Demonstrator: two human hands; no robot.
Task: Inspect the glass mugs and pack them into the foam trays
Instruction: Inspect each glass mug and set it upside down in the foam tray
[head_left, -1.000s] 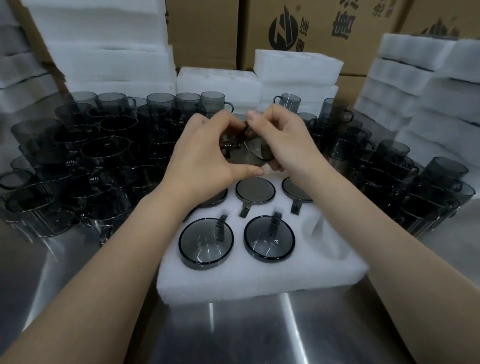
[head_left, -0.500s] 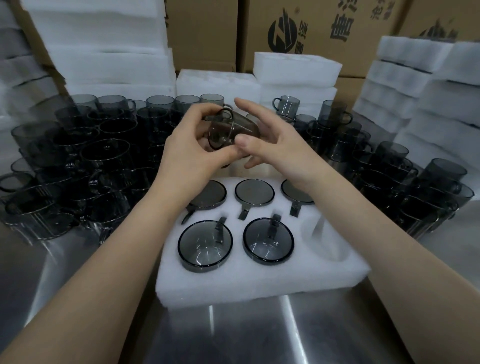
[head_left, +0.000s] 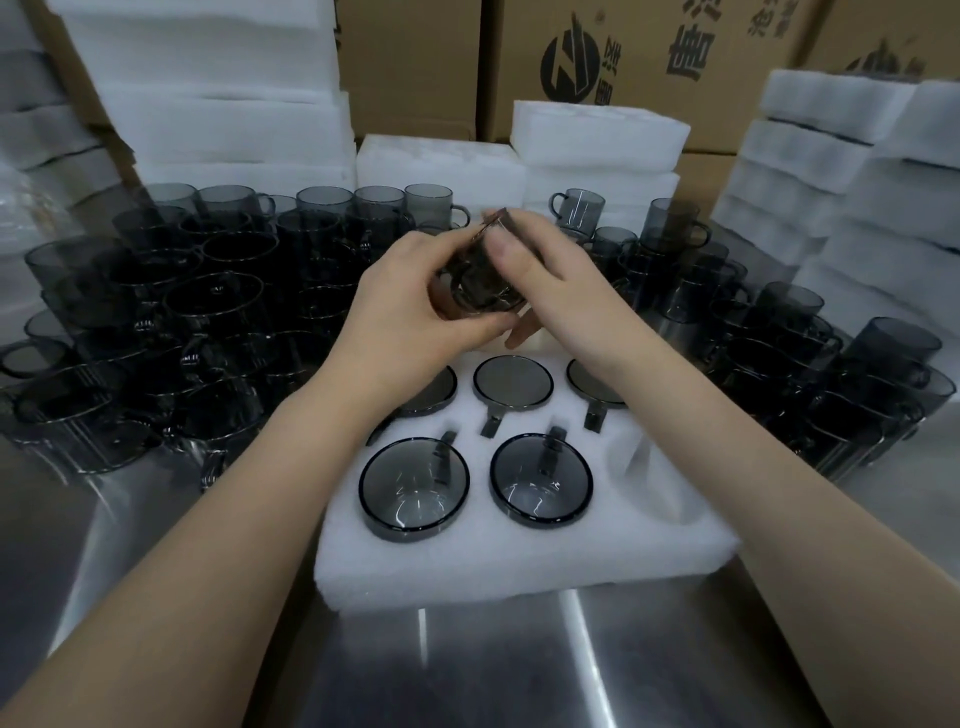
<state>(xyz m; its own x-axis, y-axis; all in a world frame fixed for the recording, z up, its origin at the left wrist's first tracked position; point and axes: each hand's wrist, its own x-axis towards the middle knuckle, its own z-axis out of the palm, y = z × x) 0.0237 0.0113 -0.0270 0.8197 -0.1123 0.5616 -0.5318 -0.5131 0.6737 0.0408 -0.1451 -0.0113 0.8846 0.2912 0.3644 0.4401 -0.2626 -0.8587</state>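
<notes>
From where I stand, the steel counter (head_left: 519, 675) comes first, with the white foam tray (head_left: 519, 566) lying flat on it. In the tray's near row, two packed mugs (head_left: 414, 483) sit mouth up with their handles pointing away, and the empty pocket (head_left: 644, 467) is to their right. The three mugs in the far row (head_left: 512, 382) show flat grey discs, with their handles pointing toward me.

Above the tray's far edge, both hands hold one smoky glass mug (head_left: 478, 280) in the air. The left hand (head_left: 400, 306) curls round its left side and underside. The right hand (head_left: 550, 291) clamps it from the right, thumb pressed on the upper wall. Both grips are closed on the glass. The mug is tilted, its long axis leaning up and away, with the handle loop toward the near left. It is blurred, so I can't tell which end is the mouth.

Loose mugs (head_left: 208, 312) crowd the counter on both sides of the tray and behind the hands. Beyond them stand foam stacks (head_left: 597, 135), then printed cardboard boxes (head_left: 623, 52).
</notes>
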